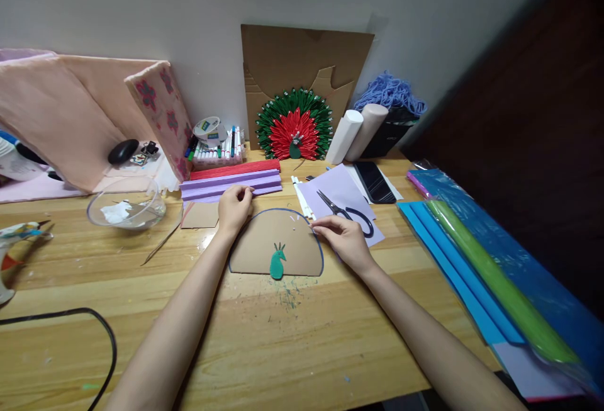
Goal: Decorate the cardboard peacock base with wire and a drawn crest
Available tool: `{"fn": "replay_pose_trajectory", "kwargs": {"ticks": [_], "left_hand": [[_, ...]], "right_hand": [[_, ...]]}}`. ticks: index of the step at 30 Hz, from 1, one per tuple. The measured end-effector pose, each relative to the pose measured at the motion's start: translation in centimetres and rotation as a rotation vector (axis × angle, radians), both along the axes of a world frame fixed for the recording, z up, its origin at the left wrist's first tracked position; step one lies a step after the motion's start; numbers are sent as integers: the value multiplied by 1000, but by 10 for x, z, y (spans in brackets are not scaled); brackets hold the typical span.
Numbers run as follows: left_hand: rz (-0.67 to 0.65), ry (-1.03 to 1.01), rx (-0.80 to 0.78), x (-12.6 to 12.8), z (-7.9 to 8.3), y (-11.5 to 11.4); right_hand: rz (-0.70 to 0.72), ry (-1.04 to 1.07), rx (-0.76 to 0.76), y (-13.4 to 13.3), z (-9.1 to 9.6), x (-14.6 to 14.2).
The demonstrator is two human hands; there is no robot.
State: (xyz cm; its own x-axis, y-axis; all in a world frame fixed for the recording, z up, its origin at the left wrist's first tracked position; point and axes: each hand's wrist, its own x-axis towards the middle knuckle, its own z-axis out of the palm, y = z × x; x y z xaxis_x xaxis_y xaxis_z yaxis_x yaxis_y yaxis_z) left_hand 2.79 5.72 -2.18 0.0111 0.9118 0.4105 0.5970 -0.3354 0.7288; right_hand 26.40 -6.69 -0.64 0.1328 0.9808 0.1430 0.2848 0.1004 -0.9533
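A semicircular piece of cardboard (255,247) with a blue outline lies on the table between my hands. A green paper peacock body (277,265) with a small crest rests on its lower edge. My left hand (234,208) is at its upper left edge, fingers curled, close to the pleated purple paper (202,192); what it holds, if anything, is hidden. My right hand (345,240) is at the upper right edge, thumb and fingers pinched near a tiny pale bit. Scissors (340,208) with dark handles lie on lilac paper (330,179) beyond it.
A finished red-and-green peacock (295,131) leans on cardboard (306,49) at the back. Markers (221,153), a plastic bowl (141,213) and a glue gun (14,241) are left. A phone (375,182) and blue and green rolls (495,272) are right.
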Motion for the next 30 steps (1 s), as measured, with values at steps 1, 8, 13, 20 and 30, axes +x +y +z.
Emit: {"fn": "replay_pose_trajectory", "kwargs": {"ticks": [1,8,13,20,30], "left_hand": [[0,2,2,0,0,0],[-2,12,5,0,0,0],[5,6,-15,1,1,0],[1,8,-11,1,1,0],[4,-5,-11,1,1,0]], "right_hand": [[-10,-21,15,0,1,0],[37,-132,99,-3,6,-3],[84,5,38,-2,-1,-9],[78,-57,49,-4,-1,-14],[-40,-186,124,-3,-1,-17]]}}
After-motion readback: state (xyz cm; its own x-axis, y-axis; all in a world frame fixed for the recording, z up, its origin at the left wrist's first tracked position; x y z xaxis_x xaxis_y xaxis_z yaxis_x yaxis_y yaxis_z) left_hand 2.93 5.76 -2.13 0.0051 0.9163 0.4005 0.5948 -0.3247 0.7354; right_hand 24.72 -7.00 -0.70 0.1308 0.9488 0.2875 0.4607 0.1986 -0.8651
